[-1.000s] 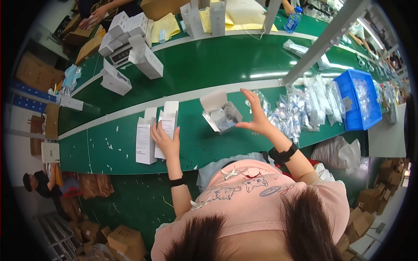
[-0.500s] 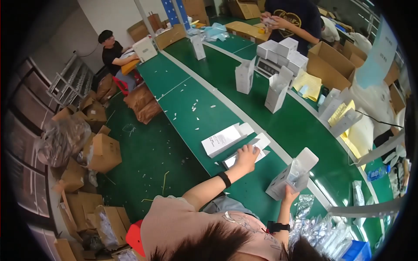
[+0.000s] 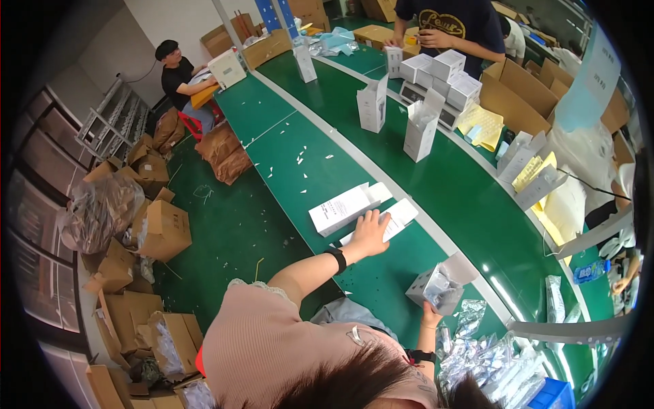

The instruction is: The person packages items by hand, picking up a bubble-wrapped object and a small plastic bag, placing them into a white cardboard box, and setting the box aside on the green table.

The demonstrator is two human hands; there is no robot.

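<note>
My left hand (image 3: 368, 235) grips a white carton (image 3: 402, 217) that lies on the green table, its flap pointing up and right. Just beyond it lies a second white carton (image 3: 340, 210), its end flaps open. My right hand (image 3: 431, 316) holds an upright white carton (image 3: 422, 285) from its near side. This carton's top stands open, with something in clear plastic wrap (image 3: 444, 286) inside. Below and right of that hand lies a pile of clear plastic packets (image 3: 480, 368). My left palm hides much of the carton under it.
Open white cartons (image 3: 420, 129) stand on the green conveyor (image 3: 463, 194). White boxes (image 3: 436, 73) are stacked before a person in dark clothes (image 3: 453, 27). Another person (image 3: 178, 80) sits at the far left. Paper scraps (image 3: 300, 161) dot the table. Brown cardboard boxes (image 3: 163, 225) crowd the left floor.
The right-hand carton has come lower and tilted, its opening now facing me more. My left hand and its carton have shifted slightly left. The standing cartons on the conveyor have moved away and left.
</note>
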